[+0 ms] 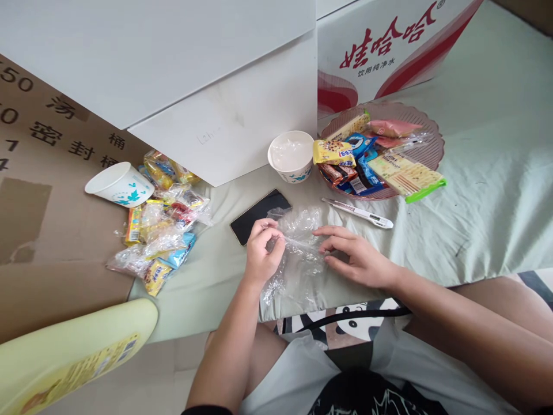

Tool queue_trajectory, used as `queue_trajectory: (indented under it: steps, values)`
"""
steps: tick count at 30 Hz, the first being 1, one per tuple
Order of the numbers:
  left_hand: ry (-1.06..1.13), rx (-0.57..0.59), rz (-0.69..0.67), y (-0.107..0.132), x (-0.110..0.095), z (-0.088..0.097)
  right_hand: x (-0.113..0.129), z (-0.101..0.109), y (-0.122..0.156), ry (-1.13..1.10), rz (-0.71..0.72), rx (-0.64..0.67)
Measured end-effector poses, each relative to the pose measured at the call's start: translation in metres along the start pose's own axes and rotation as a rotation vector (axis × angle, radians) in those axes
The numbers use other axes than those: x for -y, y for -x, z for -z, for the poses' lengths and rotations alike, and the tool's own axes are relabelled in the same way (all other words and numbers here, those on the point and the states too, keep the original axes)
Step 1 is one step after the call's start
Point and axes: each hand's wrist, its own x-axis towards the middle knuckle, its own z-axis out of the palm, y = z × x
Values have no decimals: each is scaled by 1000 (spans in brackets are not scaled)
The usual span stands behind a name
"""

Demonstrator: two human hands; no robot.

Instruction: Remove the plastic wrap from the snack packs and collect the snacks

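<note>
A crumpled clear plastic bag [298,253] lies on the pale green sheet in front of me. My left hand [262,253] is closed, pinching the bag's upper left edge between fingers and thumb. My right hand [354,256] rests on the bag's right side, with thumb and fingers pinching the plastic and the index finger stretched along it. A black phone [254,216] lies just behind my left hand.
A paper cup [291,155] lined with plastic stands behind the bag. A pink plate [427,129] holds several snack packs. A white pen-like stick [358,213] lies in front of it. Wrapped snacks [162,230] and a tipped paper cup [121,184] lie left. White boxes [224,121] stand behind.
</note>
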Motion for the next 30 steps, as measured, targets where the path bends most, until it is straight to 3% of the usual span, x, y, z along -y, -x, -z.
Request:
queue_trajectory:
  steps: [3,8,14,24,30]
  values:
    - [18,30,13,0,-2,0,1,0,0,-45,25,28]
    - [63,79,27,0,-5,-1,5,1,0,-82,-110,101]
    - [66,96,4,0,-7,-1,6,2,0,-61,-161,119]
    - [105,102,-20,-1,-9,-3,5,2,-2,-50,-47,139]
    - [31,190,-25,0,-9,-6,4,1,-2,-10,-38,151]
